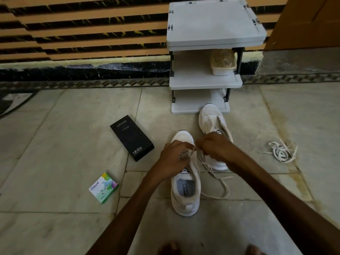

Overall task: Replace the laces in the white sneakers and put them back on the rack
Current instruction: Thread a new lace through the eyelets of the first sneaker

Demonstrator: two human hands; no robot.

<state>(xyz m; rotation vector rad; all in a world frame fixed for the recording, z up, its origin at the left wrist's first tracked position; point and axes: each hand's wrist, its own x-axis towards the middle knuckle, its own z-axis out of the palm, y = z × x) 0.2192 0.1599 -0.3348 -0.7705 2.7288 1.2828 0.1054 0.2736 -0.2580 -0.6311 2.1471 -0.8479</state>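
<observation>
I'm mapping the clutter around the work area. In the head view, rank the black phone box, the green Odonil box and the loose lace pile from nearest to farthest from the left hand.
From the left hand:
1. Black phone box, just to its left.
2. Green Odonil box, lower left, nearer the person.
3. Loose lace pile, far right, beyond both sneakers.

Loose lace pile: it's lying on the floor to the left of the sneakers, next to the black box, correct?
Not quite. The lace pile lies on the floor to the right of the sneakers, away from the black box, which is on their left. The head view shows it.
</observation>
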